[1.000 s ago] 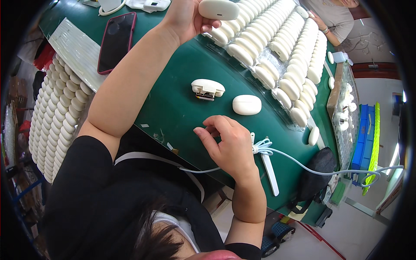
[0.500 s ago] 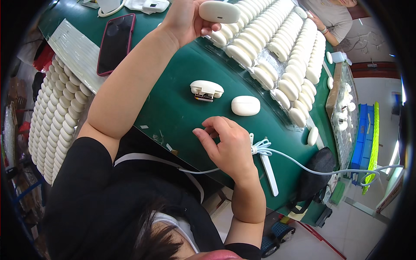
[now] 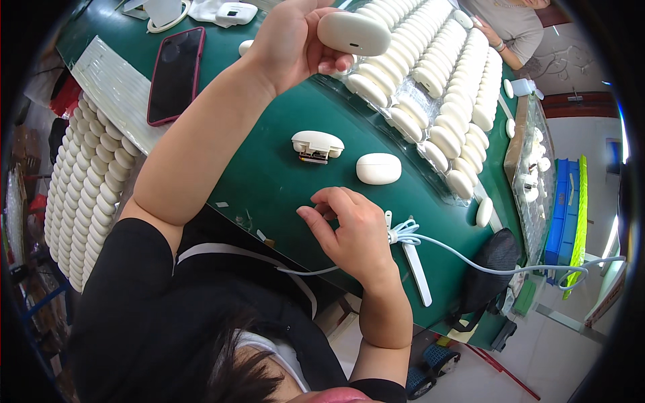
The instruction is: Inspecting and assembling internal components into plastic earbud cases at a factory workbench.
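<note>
Clasping a white case [image 3: 354, 33] in the left grip [image 3: 295, 50], curled behind and under it, toward the far edge of the counter [image 3: 262, 154]; holding the right grip [image 3: 353, 232] half spread beside the near edge

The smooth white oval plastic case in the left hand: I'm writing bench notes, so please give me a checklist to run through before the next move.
1. Smooth white oval plastic case held in the left hand: ok.
2. Right hand free: ok; no object shows in its curled fingers.
3. White plastic case with dark inner parts, on the green tabletop, closed up: not ok; the parts show below its shell.
4. White egg-shaped case apart from that opened one: ok; a gap shows.
5. Bundled pale blue cable not touching the right hand: cannot tell.
6. Far side of the held case unmarked: cannot tell; it faces away.
</note>
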Tool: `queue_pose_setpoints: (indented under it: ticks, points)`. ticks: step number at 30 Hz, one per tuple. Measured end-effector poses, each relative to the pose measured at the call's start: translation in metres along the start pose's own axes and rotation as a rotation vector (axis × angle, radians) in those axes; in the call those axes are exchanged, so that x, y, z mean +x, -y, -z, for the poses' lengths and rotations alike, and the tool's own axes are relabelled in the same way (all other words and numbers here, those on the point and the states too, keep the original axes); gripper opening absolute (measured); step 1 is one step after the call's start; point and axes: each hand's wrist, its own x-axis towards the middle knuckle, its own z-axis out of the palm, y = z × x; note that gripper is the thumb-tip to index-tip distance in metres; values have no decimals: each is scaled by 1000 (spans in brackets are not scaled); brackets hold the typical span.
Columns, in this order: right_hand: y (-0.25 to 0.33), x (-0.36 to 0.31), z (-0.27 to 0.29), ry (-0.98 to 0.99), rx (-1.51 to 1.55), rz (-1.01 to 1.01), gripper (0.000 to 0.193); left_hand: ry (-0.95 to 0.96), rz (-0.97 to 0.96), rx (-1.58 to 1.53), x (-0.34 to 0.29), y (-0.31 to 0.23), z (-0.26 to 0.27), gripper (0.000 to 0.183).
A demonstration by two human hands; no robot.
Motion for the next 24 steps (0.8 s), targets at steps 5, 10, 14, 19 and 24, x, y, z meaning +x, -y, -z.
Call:
queue_pose_setpoints:
  ticks: [5,10,14,19,24]
  points:
    - [0,0,1,7,19,-8,21,307,48,-128,-19,0,-10,49]
    - [1,1,2,38,7,-26,21,305,-82,35,-23,8,-15,43]
    - [1,2,5,45,-24,6,20,296,-45,48,-26,9,-18,42]
    - [1,3,4,50,-18,8,20,281,-53,45,-26,8,-17,41]
    - [1,3,5,43,-23,5,19,300,-71,51,-23,9,-16,41]
